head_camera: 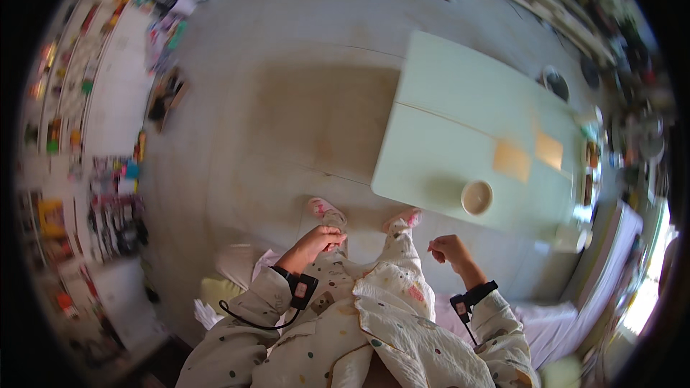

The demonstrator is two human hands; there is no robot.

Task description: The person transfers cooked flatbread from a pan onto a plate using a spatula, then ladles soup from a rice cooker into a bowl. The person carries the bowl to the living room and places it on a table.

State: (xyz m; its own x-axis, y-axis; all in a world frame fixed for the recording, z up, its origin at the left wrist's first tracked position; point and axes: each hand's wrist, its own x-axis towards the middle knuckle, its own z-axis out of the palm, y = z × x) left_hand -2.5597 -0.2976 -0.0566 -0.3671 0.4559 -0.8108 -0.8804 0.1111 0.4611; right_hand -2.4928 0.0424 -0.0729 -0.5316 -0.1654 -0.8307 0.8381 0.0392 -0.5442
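My left hand point(324, 239) hovers over my left leg, its fingers curled together and nothing visible in them. Over the floor to the right of my legs is my right hand point(449, 251), also loosely closed with no object showing. Nearest to it, a round pale cup point(477, 198) stands upright near the front edge of a pale green table point(439, 156). What the cup contains is not clear. Dark straps with small boxes circle both my wrists, with a cable at each. Pink slippers point(320, 206) are on my feet.
Shelves point(75, 86) of small goods line the left side, with a box point(167, 99) on the floor beside them. A bed or couch with a pale cover point(555, 323) lies to the right behind me. A bin point(555, 83) stands beyond the table.
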